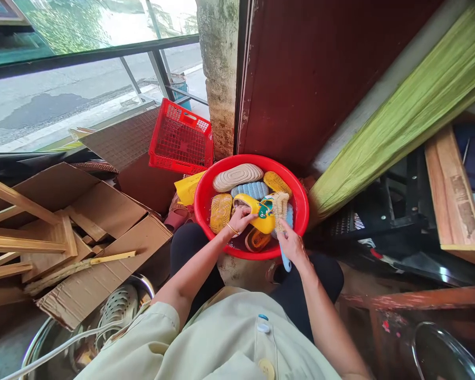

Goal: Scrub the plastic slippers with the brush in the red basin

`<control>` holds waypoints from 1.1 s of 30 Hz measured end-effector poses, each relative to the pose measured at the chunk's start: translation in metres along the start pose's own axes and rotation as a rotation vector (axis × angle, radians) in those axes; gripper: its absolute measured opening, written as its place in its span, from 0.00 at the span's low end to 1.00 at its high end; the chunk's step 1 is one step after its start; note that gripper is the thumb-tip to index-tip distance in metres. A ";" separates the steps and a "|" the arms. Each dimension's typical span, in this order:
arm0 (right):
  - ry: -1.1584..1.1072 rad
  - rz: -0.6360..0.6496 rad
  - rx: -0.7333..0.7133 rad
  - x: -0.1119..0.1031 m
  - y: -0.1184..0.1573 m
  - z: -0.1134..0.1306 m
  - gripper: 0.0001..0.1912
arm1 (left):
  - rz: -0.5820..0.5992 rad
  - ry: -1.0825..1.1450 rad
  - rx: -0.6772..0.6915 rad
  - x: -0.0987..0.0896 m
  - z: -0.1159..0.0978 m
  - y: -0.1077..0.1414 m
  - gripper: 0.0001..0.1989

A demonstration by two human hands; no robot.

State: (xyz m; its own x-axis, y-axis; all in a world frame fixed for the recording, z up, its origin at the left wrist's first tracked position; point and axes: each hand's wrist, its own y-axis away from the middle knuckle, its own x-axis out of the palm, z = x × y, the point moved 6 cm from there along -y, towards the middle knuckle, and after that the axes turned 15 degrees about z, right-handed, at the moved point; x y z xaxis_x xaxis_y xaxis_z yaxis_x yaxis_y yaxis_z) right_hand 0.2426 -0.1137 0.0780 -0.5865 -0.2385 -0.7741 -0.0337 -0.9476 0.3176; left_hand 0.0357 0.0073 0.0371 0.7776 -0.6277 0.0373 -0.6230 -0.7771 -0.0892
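Yellow clog: up over the red basin, within its rim; heel end partly behind the left hand, far edge crowded by brush; contact with shoes below, cannot tell.
Clog decoration: green-blue patch on upper, details too small to read.
Brush: pale bristly head right beside clog; exact contact point unclear; handle partly covered by the right hand, blue end sticking out below.
Other footwear in basin: beige sole at far side, blue piece next to it, yellow woven-look shoe at left, dark-and-orange one half under clog; light blue item at right mostly hidden behind brush and right hand.
Basin water: mostly blocked by shoes, level hard to judge.
Left hand pose: fingers and thumb pinching clog's near side, back of hand up, bracelet at wrist; some fingertips hidden.
Right hand pose: curled round brush, index finger extended along it; thumb hard to see.
Arms: both reaching forward, converging over basin; right forearm runs off bottom edge.
Left of person: metal basin with grey clog, cut off by frame, partly under cardboard.
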 end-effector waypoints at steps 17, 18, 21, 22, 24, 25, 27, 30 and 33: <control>0.047 0.365 -0.065 0.057 0.029 0.005 0.32 | -0.195 -0.203 -0.217 -0.024 0.053 0.028 0.19; 0.126 0.358 -0.053 0.053 0.025 0.011 0.32 | -0.128 -0.100 -0.176 -0.020 0.054 0.027 0.21; 0.345 0.320 -0.026 0.039 -0.001 0.043 0.34 | 0.023 0.066 -0.086 -0.010 0.049 0.026 0.26; 0.402 0.300 -0.016 0.033 -0.013 0.057 0.34 | 0.051 0.073 -0.078 -0.007 0.048 0.026 0.26; 0.468 0.263 -0.021 0.024 -0.037 0.084 0.33 | 0.083 0.043 -0.073 -0.003 0.044 0.027 0.25; 0.493 0.242 -0.029 0.020 -0.047 0.096 0.33 | 0.088 0.022 -0.073 -0.002 0.043 0.028 0.25; 0.535 0.213 -0.045 0.014 -0.058 0.108 0.33 | 0.089 -0.004 -0.067 -0.001 0.042 0.030 0.26; 0.606 0.218 -0.042 0.016 -0.047 0.094 0.33 | 0.094 0.051 -0.044 0.001 0.044 0.030 0.28; 0.674 0.261 -0.022 0.028 -0.007 0.053 0.33 | 0.089 0.137 -0.012 0.004 0.047 0.025 0.30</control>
State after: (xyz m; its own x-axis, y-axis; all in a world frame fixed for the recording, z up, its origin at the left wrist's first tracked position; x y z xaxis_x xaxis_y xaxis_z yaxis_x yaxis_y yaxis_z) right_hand 0.1833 -0.1022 0.0830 0.0533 -0.5301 -0.8463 0.0596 -0.8443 0.5326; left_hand 0.0272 -0.0121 -0.0118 0.7007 -0.6940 0.1654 -0.6907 -0.7180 -0.0865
